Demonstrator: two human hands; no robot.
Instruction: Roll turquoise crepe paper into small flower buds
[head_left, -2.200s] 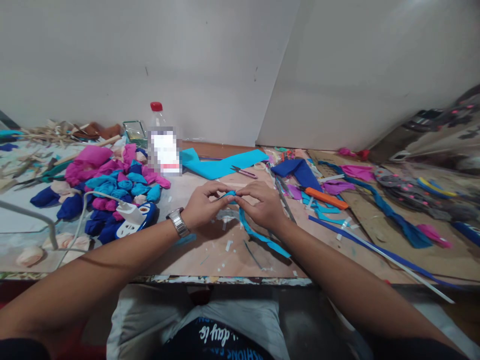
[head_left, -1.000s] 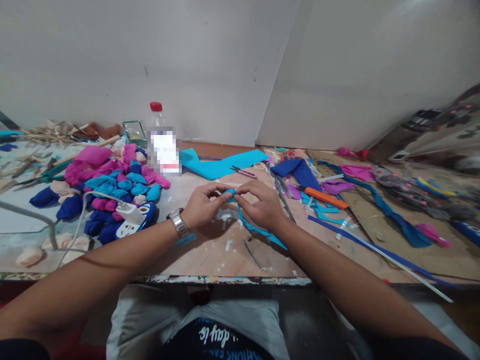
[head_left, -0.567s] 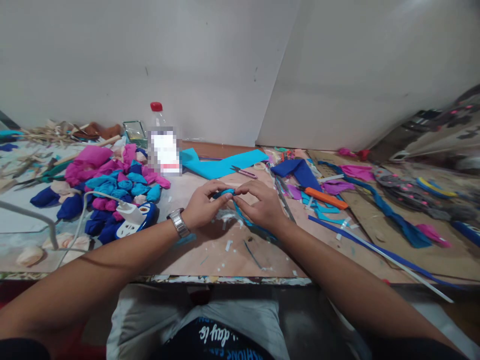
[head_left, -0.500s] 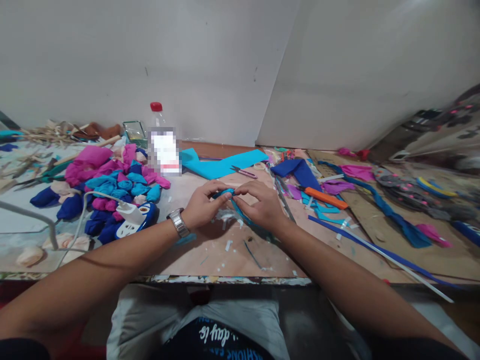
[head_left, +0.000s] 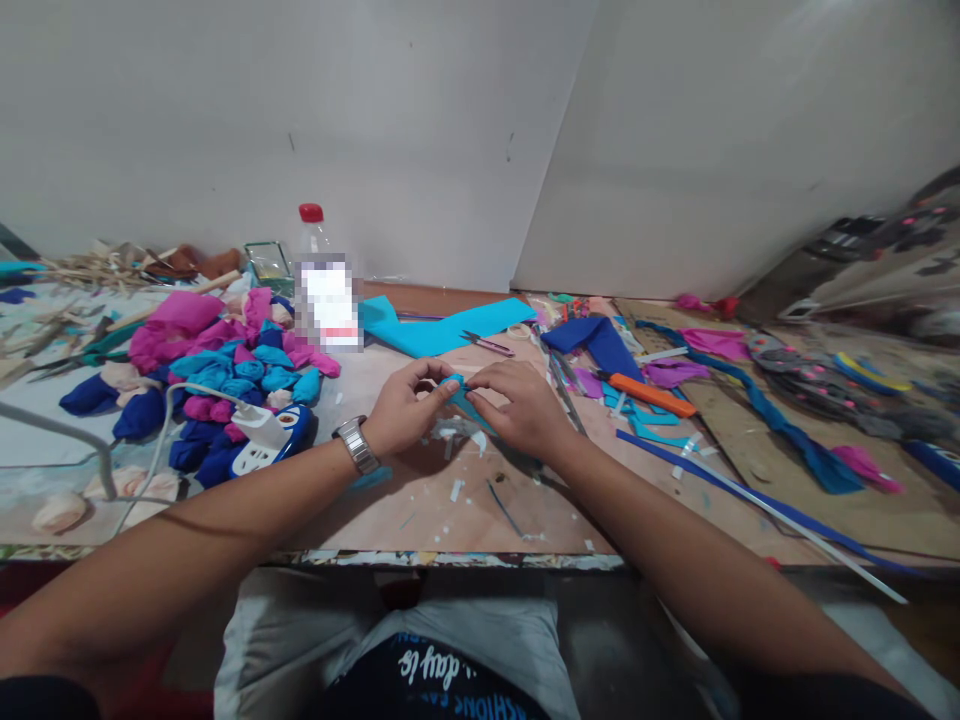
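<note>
My left hand [head_left: 401, 412] and my right hand [head_left: 519, 405] meet over the middle of the wooden table [head_left: 420, 500]. Both pinch a small rolled piece of light-blue fabric strip [head_left: 455, 385] between their fingertips. Only a short dark-looking end of the strip shows under my right hand. A metal watch [head_left: 355, 446] sits on my left wrist. Small white scraps [head_left: 454, 490] lie on the table below the hands.
A heap of pink, blue and navy rolled fabric pieces [head_left: 225, 375] lies at left beside a white power strip [head_left: 262, 432]. A red-capped bottle [head_left: 324, 285], blue cloth [head_left: 442, 328], scissors [head_left: 487, 345] and an orange cutter [head_left: 651, 395] lie behind and right. Long blue strips [head_left: 750, 505] cross the right side.
The loose tail of the light-blue strip that hung below my right hand has been wound in and hardly shows. Both hands stayed in place, fingers working the roll.
</note>
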